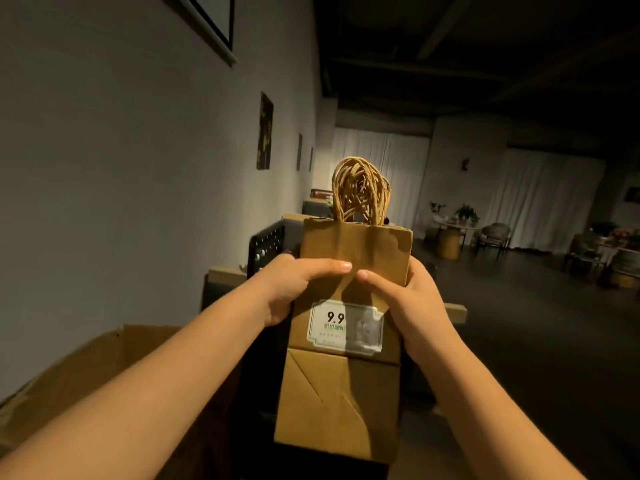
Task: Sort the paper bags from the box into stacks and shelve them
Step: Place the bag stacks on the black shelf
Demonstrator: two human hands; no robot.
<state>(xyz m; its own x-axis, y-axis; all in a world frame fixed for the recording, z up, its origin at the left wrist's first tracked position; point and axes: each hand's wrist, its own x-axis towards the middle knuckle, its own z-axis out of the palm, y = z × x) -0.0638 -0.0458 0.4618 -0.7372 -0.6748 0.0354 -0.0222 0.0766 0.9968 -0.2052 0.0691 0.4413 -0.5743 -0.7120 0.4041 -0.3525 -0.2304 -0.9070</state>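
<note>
Both hands — the left hand (294, 285) and the right hand (412, 303) — gripped a flat stack of paper bags (346, 341) upright by its side edges, twisted handles (360, 195) on top, above an open cardboard box (104, 368).

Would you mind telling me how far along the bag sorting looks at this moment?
Done: a stack of flat paper bags has been gathered, its many twisted handles bunched together at the top. In hand: the left hand and right hand grip that stack by its sides, held upright. Left: shelving; no shelf is identifiable here. The cardboard box sits at lower left, its contents hidden.
</note>
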